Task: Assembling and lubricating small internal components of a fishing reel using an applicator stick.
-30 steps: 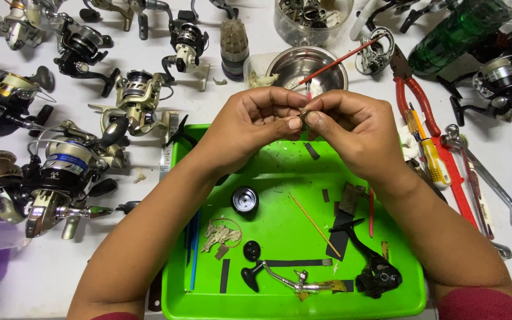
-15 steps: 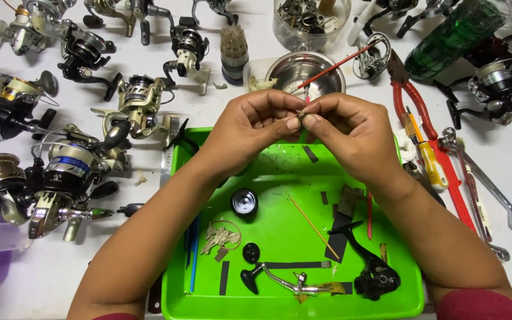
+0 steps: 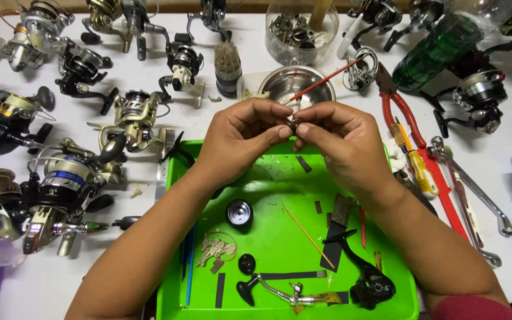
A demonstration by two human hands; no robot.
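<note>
Reels (image 3: 60, 184): we log a cluster on the counter (image 3: 505, 178), far left.
Left hand (image 3: 241, 139): fingers pinched on a small dark part (image 3: 293, 126).
Part: above the green tray (image 3: 268, 237), between both hands.
Right hand (image 3: 342, 142): fingers pinched on the same part.
Pliers (image 3: 407, 127): right of tray.

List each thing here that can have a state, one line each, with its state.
left hand: fingertips pinched on a small part
right hand: fingertips pinched on the same small part
small part: held between both hands above the tray
green tray: flat on table, holding loose parts
red pliers: lying closed
metal bowl: upright
</note>
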